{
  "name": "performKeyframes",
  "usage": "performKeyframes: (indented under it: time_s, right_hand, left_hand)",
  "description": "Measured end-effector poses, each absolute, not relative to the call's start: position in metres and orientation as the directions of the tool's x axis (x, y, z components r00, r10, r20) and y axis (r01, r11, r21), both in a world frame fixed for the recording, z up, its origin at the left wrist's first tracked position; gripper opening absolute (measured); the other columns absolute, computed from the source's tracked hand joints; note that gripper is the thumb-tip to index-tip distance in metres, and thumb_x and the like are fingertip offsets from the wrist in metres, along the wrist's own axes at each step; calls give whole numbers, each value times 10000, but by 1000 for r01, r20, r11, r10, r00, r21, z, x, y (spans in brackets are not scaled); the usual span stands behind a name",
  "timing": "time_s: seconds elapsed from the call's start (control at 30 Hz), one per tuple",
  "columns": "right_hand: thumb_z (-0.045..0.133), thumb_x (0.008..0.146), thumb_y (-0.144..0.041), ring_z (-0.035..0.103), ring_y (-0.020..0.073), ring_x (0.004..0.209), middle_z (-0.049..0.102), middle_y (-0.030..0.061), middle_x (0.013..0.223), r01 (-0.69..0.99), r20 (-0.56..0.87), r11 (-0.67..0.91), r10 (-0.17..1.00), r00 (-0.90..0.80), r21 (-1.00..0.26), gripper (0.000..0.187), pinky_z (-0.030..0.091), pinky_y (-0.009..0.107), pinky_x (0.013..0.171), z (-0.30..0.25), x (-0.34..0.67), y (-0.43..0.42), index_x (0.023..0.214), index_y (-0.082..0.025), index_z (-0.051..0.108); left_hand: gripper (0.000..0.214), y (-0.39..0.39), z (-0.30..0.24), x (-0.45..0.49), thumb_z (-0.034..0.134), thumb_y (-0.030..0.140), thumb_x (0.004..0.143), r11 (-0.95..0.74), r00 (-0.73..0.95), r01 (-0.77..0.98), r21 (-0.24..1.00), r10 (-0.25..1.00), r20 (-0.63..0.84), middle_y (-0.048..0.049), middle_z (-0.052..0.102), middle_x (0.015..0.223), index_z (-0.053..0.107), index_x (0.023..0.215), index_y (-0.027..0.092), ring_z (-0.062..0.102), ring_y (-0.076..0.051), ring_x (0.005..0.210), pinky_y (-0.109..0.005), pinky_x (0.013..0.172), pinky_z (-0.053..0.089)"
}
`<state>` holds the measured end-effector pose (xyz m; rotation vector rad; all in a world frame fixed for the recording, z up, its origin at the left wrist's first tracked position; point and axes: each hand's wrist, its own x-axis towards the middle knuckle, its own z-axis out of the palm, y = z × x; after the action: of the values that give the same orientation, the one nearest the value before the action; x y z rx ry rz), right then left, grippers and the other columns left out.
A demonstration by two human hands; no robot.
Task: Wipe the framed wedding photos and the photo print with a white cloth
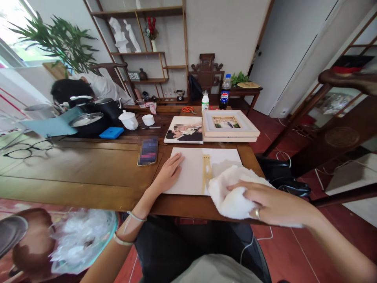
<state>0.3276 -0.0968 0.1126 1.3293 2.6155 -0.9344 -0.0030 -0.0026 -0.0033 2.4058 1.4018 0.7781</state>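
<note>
A flat white panel (191,169) lies on the wooden table in front of me. My left hand (170,173) rests on its left edge, fingers stretched out. Along the middle of the panel runs a pale yellow strip (206,167) with small dark holes near its far end. My right hand (259,198), wearing a ring, grips a fluffy white cloth (232,192). The cloth covers the panel's near right corner and hangs over the table's front edge. Part of the fingers is sunk in the cloth.
Beyond the panel lie a photo print (184,129) and stacked picture frames (229,133). A phone (147,151) lies left. Bottles (225,94), orange-handled scissors (188,110) and a white teapot (128,119) stand farther back. A bag-lined bin (85,236) is below left. A person leans at the far left.
</note>
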Motion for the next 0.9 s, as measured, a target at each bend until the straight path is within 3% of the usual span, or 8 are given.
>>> performKeyframes:
  time_s: [0.1,0.2,0.33,0.43,0.6,0.73,0.8,0.9]
  right_hand:
    - [514,728,-219,568,285,1059,640,119,1104,819,-269,346,824,-499,-459,160,433,354,888,99,334,-59,839,-176,621]
    - [487,769,-275,590,282,970,654,108,1015,833,-127,323,900,-418,-449,214,447,360,852,82,335,-11,899,-171,621]
    - [440,812,-293,567,286,998,645,94,999,825,27,352,924,-380,-443,228,432,381,882,66,329,30,897,-168,611]
    - [436,819,-285,511,311,1100,631,109,1022,837,52,350,931,-363,-420,202,387,406,937,65,326,28,875,-178,598]
    - [499,746,-256,579,290,907,615,97,851,836,-121,394,876,-468,-381,92,436,381,809,86,331,-35,713,-196,560]
    - [529,667,-184,569,287,999,629,70,892,761,-287,438,741,-607,-478,55,435,355,824,105,338,-90,688,-210,572]
    - [542,660,-198,573,286,998,640,66,952,762,-337,396,723,-603,-512,89,442,357,820,107,340,-96,728,-213,598]
    - [556,661,-265,589,283,941,644,79,967,806,-366,253,791,-490,-534,161,461,368,805,103,341,-74,797,-202,614]
  left_hand:
    - [440,-3,-3,-3,362,248,930,-516,400,720,463,855,332,-104,398,1462,458,1354,186,317,-233,1380,-484,1131,262]
    - [440,-2,-3,-4,364,245,928,-523,403,712,469,851,338,-108,401,1459,461,1352,179,320,-232,1378,-482,1130,268]
    - [438,-2,-3,-6,385,248,920,-527,402,697,486,849,344,-97,411,1454,469,1347,203,327,-232,1375,-483,1131,267]
    - [438,-2,-3,-5,385,256,919,-519,395,697,494,854,340,-104,410,1453,475,1343,193,327,-239,1374,-484,1131,266]
    - [441,-2,-3,-4,366,256,925,-515,400,709,482,856,326,-114,400,1459,469,1346,175,311,-238,1382,-484,1134,258]
    - [440,-2,-4,-4,365,252,925,-511,393,715,477,858,331,-115,406,1455,470,1344,169,317,-238,1380,-480,1133,263]
    - [436,-2,-5,-4,371,251,924,-514,390,711,480,856,338,-107,409,1454,472,1343,185,322,-238,1377,-484,1129,268]
    - [438,-1,-5,-4,373,254,924,-511,389,710,484,858,336,-104,411,1453,468,1346,191,322,-239,1377,-488,1130,264]
